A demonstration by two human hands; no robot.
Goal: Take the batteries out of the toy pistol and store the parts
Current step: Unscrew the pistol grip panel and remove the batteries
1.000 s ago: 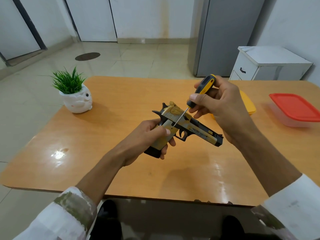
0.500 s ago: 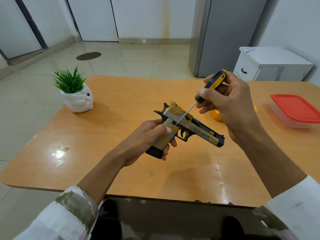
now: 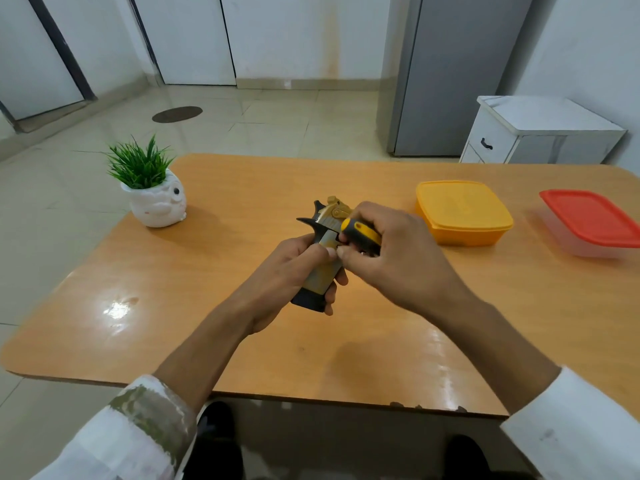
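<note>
i see my left hand (image 3: 294,268) wrapped around the grip of the toy pistol (image 3: 327,221), holding it above the middle of the surface (image 3: 207,306). the black base of the grip points toward the near edge and the hammer end points far. my right hand (image 3: 398,261) is curled around the black and yellow handle of the screwdriver (image 3: 360,233), with its fingertips against the pistol's side just beside my left thumb. that hand hides the barrel and the screwdriver's shaft. a yellow lidded box (image 3: 462,211) sits closed to the right of my hands, and a red-lidded clear box (image 3: 588,221) sits further right. a small plant in a white pot (image 3: 156,202) stands at the far left.
</note>
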